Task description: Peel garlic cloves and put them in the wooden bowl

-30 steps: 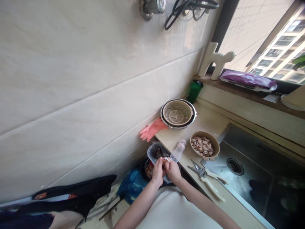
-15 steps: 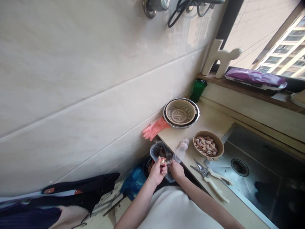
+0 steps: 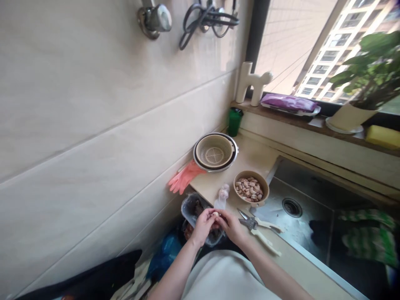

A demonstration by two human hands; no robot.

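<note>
My left hand (image 3: 202,225) and my right hand (image 3: 231,226) meet over a clear plastic container (image 3: 189,206) at the counter's edge. Their fingertips pinch a small pale garlic clove (image 3: 215,214) between them. Just beyond the hands lies a clear plastic bag with a garlic bulb (image 3: 222,193) in it. A tan bowl (image 3: 251,189) holding several garlic cloves stands on the counter to the right of the bag. Kitchen scissors (image 3: 256,227) with cream handles lie right beside my right hand.
A beige colander in a steel bowl (image 3: 215,151) and pink rubber gloves (image 3: 182,178) sit by the tiled wall. A steel sink (image 3: 300,216) lies to the right. On the window ledge are a green cup (image 3: 234,121), a white figurine (image 3: 251,83), a purple packet (image 3: 289,102) and a potted plant (image 3: 359,89).
My hands were apart half a second ago, the clove in the left; now both pinch it together. The view has swung right, bringing the plant and more sink into sight.
</note>
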